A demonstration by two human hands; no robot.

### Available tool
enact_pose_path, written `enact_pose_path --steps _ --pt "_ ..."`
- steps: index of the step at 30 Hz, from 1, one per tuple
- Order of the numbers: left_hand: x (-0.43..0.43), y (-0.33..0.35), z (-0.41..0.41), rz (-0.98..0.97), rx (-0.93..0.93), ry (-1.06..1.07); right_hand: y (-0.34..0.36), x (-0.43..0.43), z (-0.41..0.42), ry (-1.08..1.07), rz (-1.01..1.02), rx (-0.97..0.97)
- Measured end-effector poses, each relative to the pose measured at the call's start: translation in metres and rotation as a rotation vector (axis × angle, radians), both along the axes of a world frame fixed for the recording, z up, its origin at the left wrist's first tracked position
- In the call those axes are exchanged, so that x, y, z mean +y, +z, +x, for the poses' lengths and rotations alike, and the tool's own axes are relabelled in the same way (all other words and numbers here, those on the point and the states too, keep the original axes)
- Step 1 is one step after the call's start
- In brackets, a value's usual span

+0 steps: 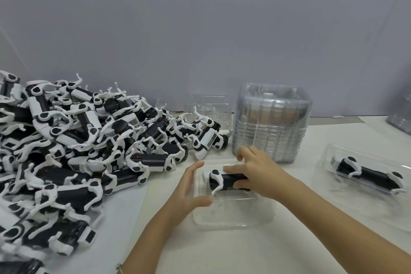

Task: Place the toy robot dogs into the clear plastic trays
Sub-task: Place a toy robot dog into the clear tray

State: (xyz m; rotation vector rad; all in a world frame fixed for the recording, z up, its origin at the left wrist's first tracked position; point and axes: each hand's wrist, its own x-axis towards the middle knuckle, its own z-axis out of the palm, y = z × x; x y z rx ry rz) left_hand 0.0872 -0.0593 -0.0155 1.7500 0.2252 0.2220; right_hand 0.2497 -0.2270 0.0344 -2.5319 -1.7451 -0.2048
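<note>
Toy robot dog (224,181), black body with white legs, is lying on its side in the clear plastic tray (233,218) right in the middle of the white table (222,251), sitting in the far half of the tray. Right hand (255,173) has the toy robot dog pinched by its black body, thumb on the near side and forefinger along the far side, with the other fingers lifted off it. Left hand (189,191) is spread around the tray's left end, fingers fairly straight and apart, thumb resting at the near edge of the dog's pocket. There's a thin bracelet (119,268) on that wrist. Off to the left is a huge heap of loose dogs (77,140), all tangled up. Just behind the right hand stands a tall stack of empty trays (271,122), and one more empty tray (211,107) sits behind the heap's edge. Over on the right is a second tray (329,184) with a packed dog (367,173) lying in it.
</note>
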Motion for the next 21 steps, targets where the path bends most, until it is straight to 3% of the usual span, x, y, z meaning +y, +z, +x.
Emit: enact_pose_path --steps 2,7,9,12,16,21 --pt "-0.001 0.003 0.001 -0.034 -0.004 0.008 -0.001 -0.005 0.002 -0.034 0.12 0.053" --pt "-0.011 0.015 0.011 -0.243 0.065 0.275 -0.002 -0.033 0.003 -0.382 0.857 0.736" --pt "-0.013 0.016 0.018 -0.263 0.179 0.349 -0.01 -0.042 0.004 -0.586 0.743 0.887" --pt "-0.017 0.014 0.029 -0.228 0.217 0.343 -0.026 -0.043 -0.009 -0.634 0.461 1.164" --pt "-0.027 0.02 0.033 -0.227 -0.097 0.351 -0.016 -0.035 -0.027 -0.366 0.744 1.421" --pt "-0.023 0.018 0.028 -0.147 -0.312 0.406 -0.026 -0.019 -0.027 -0.246 1.012 1.41"
